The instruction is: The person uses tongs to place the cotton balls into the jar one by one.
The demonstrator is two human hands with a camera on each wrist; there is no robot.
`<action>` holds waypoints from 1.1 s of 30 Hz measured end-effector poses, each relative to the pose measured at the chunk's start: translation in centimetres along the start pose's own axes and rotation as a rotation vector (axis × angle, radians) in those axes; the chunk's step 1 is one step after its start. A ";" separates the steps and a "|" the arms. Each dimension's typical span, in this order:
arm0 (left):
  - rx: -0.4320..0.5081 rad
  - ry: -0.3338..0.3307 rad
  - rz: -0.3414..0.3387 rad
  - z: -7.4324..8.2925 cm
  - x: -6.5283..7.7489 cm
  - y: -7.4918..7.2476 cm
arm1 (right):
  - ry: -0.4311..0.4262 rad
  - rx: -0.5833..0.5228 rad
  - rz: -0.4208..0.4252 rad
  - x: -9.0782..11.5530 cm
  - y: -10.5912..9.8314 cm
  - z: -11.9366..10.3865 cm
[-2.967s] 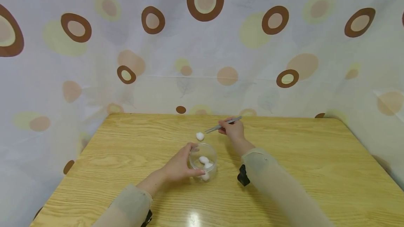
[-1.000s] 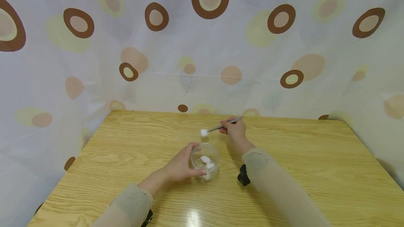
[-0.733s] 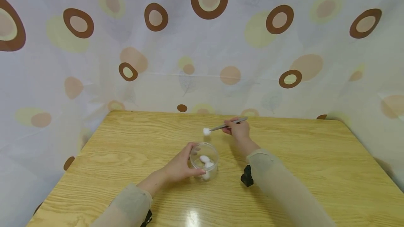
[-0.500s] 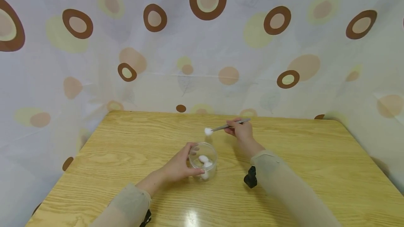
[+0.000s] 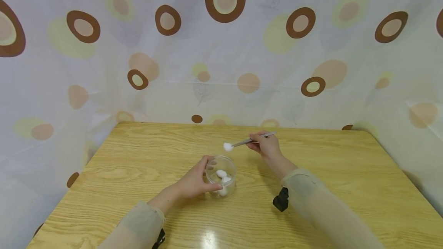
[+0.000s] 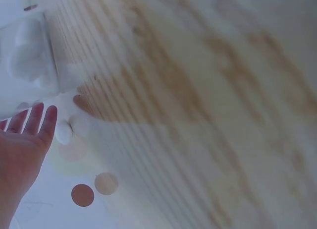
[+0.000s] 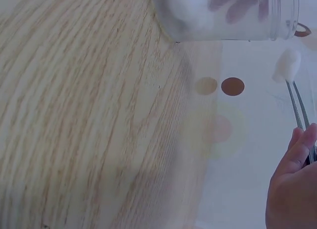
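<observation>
My left hand [image 5: 193, 181] grips a clear round jar [image 5: 231, 168] that stands on the table, thumb on the near side and fingers on the far side. Several white cotton balls [image 5: 221, 173] lie inside it. With my right hand [image 5: 268, 147] I pinch a pair of metal tweezers [image 5: 242, 142]. Their tips hold one cotton ball [image 5: 228, 146], raised off the table just behind the jar. In the right wrist view, that cotton ball [image 7: 288, 64] sits between the tweezer tips, apart from the jar's rim. Part of the left hand's fingers shows through the jar wall.
The wood-grain table [image 5: 145, 153] reaches back to a pale curtain [image 5: 221, 103] with brown and peach circles, which also hangs at both sides. A black wrist camera [image 5: 281, 200] sits under the right sleeve.
The cotton ball, earlier lying on the table behind the jar, has been taken up by the tweezers and lifted. My right hand has shifted slightly right. The left hand keeps its hold.
</observation>
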State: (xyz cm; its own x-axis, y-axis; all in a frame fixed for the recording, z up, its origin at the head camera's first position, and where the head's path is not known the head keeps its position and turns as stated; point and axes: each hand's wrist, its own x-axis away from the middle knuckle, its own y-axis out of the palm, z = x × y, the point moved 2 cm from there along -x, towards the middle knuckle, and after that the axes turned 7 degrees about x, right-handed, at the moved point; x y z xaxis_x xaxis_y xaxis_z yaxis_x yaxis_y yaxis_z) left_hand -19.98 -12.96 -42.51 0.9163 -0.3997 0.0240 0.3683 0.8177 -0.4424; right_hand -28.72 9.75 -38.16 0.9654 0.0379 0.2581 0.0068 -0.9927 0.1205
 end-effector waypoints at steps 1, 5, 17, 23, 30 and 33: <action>-0.003 -0.001 0.000 0.0 0.0 0.0 | 0.000 -0.001 -0.006 0.1 -0.1 0.0; -0.004 0.002 0.000 0.1 0.0 -0.1 | 0.003 -0.004 -0.030 0.9 -0.2 -0.3; 0.017 0.011 0.001 0.3 0.1 0.1 | 0.002 -0.002 -0.135 3.2 -0.6 -1.1; 0.011 -0.001 0.009 0.2 0.1 0.0 | -0.009 0.018 -0.182 3.9 -0.2 -0.8; 0.005 0.013 -0.005 0.3 0.0 0.0 | -0.039 0.065 -0.209 4.0 0.6 -0.1; 0.012 0.016 -0.008 0.3 0.0 0.0 | -0.058 0.086 -0.212 4.1 0.9 0.0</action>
State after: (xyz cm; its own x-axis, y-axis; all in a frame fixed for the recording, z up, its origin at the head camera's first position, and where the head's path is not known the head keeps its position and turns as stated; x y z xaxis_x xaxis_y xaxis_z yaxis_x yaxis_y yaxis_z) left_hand -19.87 -12.80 -42.22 0.9107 -0.4128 0.0126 0.3773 0.8193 -0.4317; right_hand -24.78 8.99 -37.04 0.9533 0.2425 0.1803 0.2308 -0.9694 0.0839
